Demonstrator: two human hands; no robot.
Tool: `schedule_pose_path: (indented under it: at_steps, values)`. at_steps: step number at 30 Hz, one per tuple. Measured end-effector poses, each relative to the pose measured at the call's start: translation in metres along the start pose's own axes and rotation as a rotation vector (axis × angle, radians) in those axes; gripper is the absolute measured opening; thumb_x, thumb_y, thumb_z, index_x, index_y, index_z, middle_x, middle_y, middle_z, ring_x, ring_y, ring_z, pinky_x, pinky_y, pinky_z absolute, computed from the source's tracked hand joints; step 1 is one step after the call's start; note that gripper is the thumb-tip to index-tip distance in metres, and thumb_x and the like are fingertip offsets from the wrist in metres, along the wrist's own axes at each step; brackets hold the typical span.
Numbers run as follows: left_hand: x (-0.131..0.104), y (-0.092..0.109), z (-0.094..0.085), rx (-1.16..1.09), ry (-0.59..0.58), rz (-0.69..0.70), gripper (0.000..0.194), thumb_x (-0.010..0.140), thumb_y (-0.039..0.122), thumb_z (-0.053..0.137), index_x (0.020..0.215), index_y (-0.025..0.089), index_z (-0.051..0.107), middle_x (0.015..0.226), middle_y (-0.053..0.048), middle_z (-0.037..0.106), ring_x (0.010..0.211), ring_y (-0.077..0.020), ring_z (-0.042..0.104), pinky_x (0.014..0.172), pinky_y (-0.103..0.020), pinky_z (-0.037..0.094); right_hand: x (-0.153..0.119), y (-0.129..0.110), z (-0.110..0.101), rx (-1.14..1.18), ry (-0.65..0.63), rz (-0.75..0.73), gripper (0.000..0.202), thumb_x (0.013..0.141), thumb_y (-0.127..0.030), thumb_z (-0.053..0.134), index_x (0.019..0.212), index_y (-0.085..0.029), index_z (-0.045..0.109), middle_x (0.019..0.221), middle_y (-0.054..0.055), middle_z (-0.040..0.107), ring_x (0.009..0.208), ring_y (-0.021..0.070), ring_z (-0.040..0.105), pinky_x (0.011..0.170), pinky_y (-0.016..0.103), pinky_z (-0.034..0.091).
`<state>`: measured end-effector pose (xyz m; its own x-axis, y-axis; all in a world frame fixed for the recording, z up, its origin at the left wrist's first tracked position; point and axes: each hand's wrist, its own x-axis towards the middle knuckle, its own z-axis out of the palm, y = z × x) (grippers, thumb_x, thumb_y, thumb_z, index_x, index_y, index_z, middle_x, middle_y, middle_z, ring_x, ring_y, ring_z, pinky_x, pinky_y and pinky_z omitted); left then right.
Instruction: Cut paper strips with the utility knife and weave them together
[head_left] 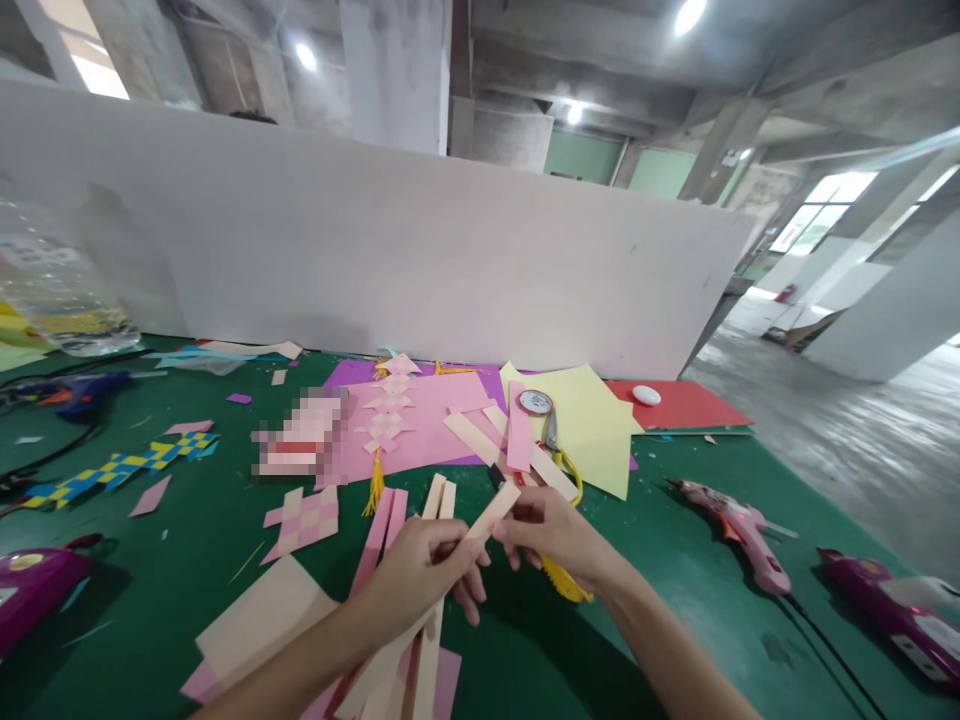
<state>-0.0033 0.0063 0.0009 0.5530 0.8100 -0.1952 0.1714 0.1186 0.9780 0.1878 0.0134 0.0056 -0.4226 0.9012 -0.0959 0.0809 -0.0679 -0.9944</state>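
Head view: shows a green surface (637, 640), bearing at far left a clear bottle (64, 290), cut off by the edge, contents hard to make out. Nearer left, cuts off a purple glue gun (37, 590). Shows left hand (420, 575) pinching, right hand (551, 530) curled, fingers bunched. Pixelates an item (304, 435) beyond recognition. Centres a cream strip (495, 511) between both hands.

A white partition (420, 250) stands beneath lit ceiling lamps (690, 14).

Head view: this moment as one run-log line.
left hand: holds cream paper strip | right hand: at strip's far end | on green table: pink-and-cream woven paper piece, pink glue gun
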Motion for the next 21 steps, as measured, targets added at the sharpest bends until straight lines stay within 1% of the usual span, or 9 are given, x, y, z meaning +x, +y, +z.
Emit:
schedule_pose_path:
  at_steps: [3,6,9,15,19,21]
  values:
    - [0.0,-0.002,0.0,-0.013,0.0,-0.018,0.032,0.086,0.042,0.049,0.078,0.012,0.057,0.061,-0.004,0.066,0.049,-0.0169,0.067,0.032,-0.015,0.04,0.001,0.002,0.009,-0.018,-0.046,0.001,0.022,0.079,-0.034,0.061,0.073,-0.013,0.063,0.059,0.0,0.058,0.046,0.0075,0.051,0.038,0.017,0.029]
    - [-0.001,-0.002,0.001,-0.015,-0.002,-0.037,0.03,0.086,0.038,0.048,0.076,0.012,0.057,0.06,-0.004,0.066,0.049,-0.0165,0.066,0.034,-0.016,0.041,0.002,0.003,0.008,-0.025,-0.008,-0.016,0.023,0.079,-0.034,0.062,0.071,-0.013,0.063,0.052,-0.002,0.054,0.042,0.0069,0.048,0.038,0.018,0.029]
    - [-0.001,0.0,0.001,-0.038,-0.022,-0.047,0.027,0.087,0.034,0.048,0.076,0.012,0.058,0.062,-0.004,0.066,0.051,-0.0163,0.067,0.039,-0.017,0.044,0.001,0.001,0.001,-0.015,0.057,-0.019,0.022,0.077,-0.034,0.064,0.071,-0.013,0.062,0.049,-0.003,0.054,0.04,0.0072,0.047,0.038,0.018,0.029]
    - [-0.002,0.0,0.0,-0.069,-0.075,-0.04,0.027,0.087,0.034,0.048,0.078,0.011,0.059,0.066,-0.006,0.068,0.056,-0.0176,0.069,0.051,-0.022,0.051,-0.006,-0.007,-0.022,-0.023,0.136,-0.028,0.019,0.076,-0.031,0.065,0.071,-0.013,0.061,0.051,-0.002,0.055,0.045,0.0092,0.051,0.04,0.019,0.03]
    - [-0.002,0.0,0.001,-0.07,-0.098,-0.033,0.027,0.086,0.034,0.05,0.077,0.011,0.06,0.065,-0.006,0.069,0.057,-0.0186,0.069,0.055,-0.025,0.053,-0.011,-0.012,-0.036,-0.007,0.203,-0.071,0.016,0.077,-0.028,0.064,0.072,-0.014,0.06,0.052,-0.002,0.054,0.047,0.0083,0.05,0.04,0.019,0.029]
    - [-0.002,0.001,0.001,-0.069,-0.094,-0.032,0.027,0.086,0.035,0.051,0.078,0.011,0.06,0.065,-0.006,0.069,0.057,-0.0185,0.069,0.055,-0.025,0.053,-0.011,-0.012,-0.037,0.009,0.208,-0.081,0.016,0.079,-0.029,0.063,0.073,-0.014,0.059,0.054,-0.002,0.055,0.047,0.0084,0.05,0.04,0.019,0.029]
